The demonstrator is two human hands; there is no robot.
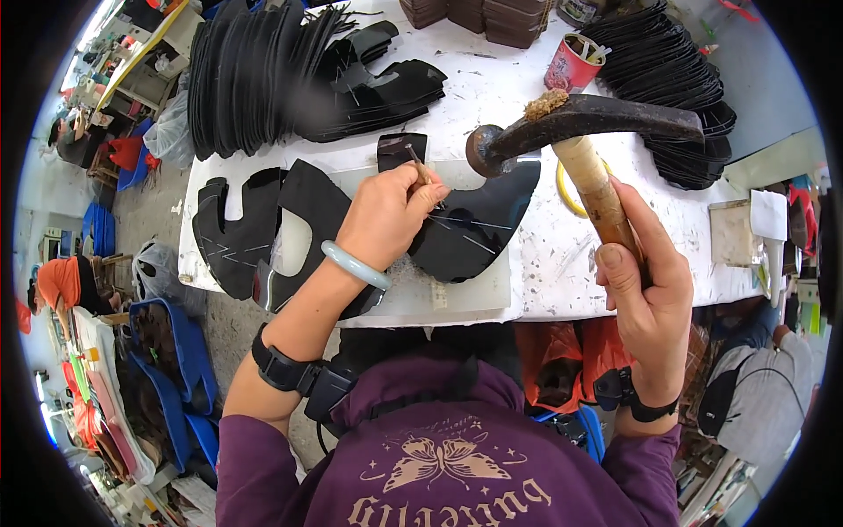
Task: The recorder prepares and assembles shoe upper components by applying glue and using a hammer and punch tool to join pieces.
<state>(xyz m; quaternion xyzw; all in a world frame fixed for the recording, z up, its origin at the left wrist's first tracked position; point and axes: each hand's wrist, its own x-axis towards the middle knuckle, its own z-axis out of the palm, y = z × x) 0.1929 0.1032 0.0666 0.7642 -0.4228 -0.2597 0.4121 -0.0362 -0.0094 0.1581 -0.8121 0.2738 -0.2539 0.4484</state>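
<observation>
My right hand (648, 279) is closed round the wooden handle of a hammer (606, 120), its dark metal head raised above the table. A lump of brownish stuff sticks to the top of the head. My left hand (383, 213) pinches a thin metal punch-like tool (415, 158), whose lower end is hidden by the fingers. Beneath that hand lies a glossy black curved piece (479, 230) with pale marked lines, on a whitish board (470, 301). Left of it rest more black cut pieces (230, 239), one partly under my left forearm.
A thick row of black pieces (246, 79) stands at the back left, another stack (667, 79) at the back right. Brown stacked pieces (483, 19) sit at the far edge. A red can (574, 63) and a yellow ring (566, 195) are near the hammer. Blue bins (171, 351) stand on the floor at left.
</observation>
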